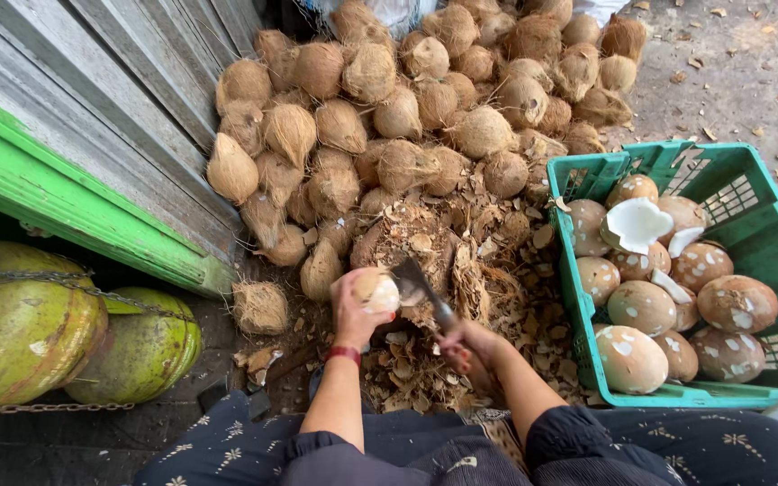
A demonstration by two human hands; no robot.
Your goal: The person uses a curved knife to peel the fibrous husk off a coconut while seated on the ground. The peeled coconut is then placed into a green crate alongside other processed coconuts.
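So my left hand [356, 310] is wrapped around a mostly peeled coconut [376, 291], holding it up just in front of my knees, fingers closed snug on it. My right hand [467, 346] is clamped on the handle of a knife [418, 283], the blade touching the coconut's right side. Right under both hands there's a heap of husk scraps [425, 360]. Past the grip sits a big pile of brown coconuts [407, 117], and off to the right of the knife hand is a green crate [749, 189] of peeled ones.
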